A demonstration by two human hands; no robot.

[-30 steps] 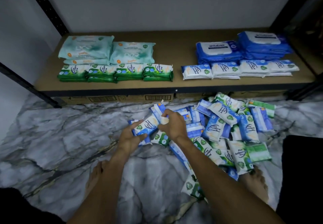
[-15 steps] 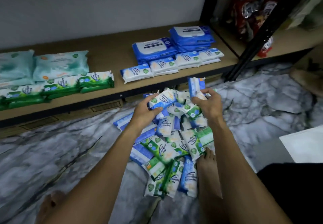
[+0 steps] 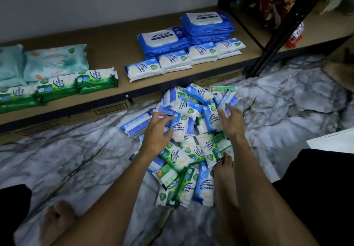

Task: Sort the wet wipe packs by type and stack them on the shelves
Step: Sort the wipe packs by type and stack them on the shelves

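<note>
A heap of small wet wipe packs (image 3: 191, 140), green pine ones and blue fragrance-free ones mixed, lies on the marble floor. My left hand (image 3: 157, 130) hovers over the heap's left side with its fingers spread, holding nothing. At the heap's right side my right hand (image 3: 231, 119) is stretched flat, its fingertips near an upright blue pack (image 3: 230, 99). On the wooden shelf (image 3: 118, 34) lie sorted groups: pale green large packs (image 3: 55, 61), small green packs (image 3: 95, 79), small blue packs (image 3: 143, 70) and large blue Antabax packs (image 3: 164, 38).
My bare feet touch the floor, one against the heap (image 3: 223, 167), one at the lower left (image 3: 57, 219). A black shelf post (image 3: 277, 34) separates a neighbouring shelf with red snack bags (image 3: 277, 2). Flat cardboard boxes (image 3: 111, 107) lie under the shelf. A white object (image 3: 333, 140) sits at right.
Both hands held blue packs before; now both are empty and spread over the heap. They have dropped lower toward the packs.
</note>
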